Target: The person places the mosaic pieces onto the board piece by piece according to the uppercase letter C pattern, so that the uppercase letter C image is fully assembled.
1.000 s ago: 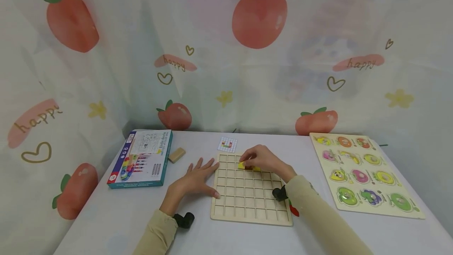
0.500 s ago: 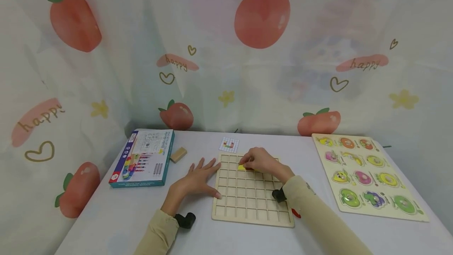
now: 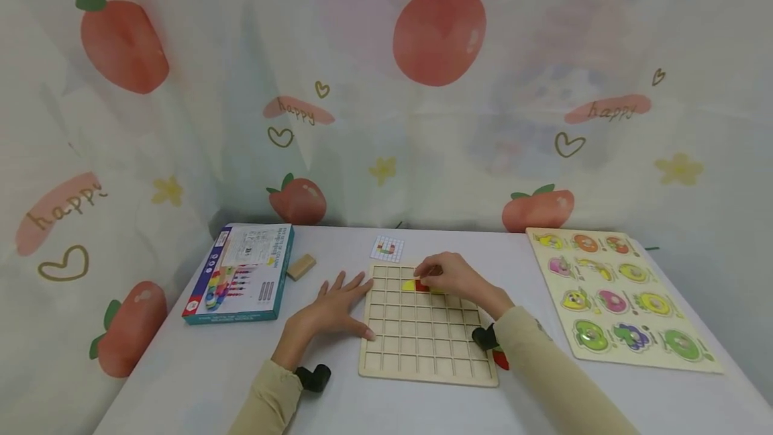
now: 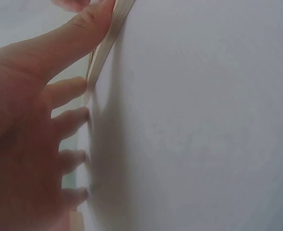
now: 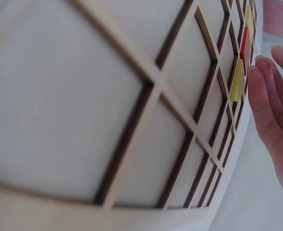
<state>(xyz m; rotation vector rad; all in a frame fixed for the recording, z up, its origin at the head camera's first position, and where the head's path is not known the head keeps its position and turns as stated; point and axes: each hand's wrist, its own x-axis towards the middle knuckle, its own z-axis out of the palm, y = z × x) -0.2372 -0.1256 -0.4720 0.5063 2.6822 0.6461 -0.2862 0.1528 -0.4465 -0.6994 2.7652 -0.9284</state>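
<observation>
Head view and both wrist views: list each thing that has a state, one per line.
grid board: flat on the table, most cells bare
yellow tile: seated in a cell of the second row
red tile: beside the yellow tile, under the fingertips
left hand: fingers spread, pressing the board's left edge
right hand: fingertips on the red tile
box: closed, lying flat
fruit puzzle: all pieces in place

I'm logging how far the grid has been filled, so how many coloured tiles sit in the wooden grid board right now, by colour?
Yellow tiles: 2, one near the right hand, one farther along the row
Red tiles: 1, between them
Total: 3 in the wooden grid board
</observation>
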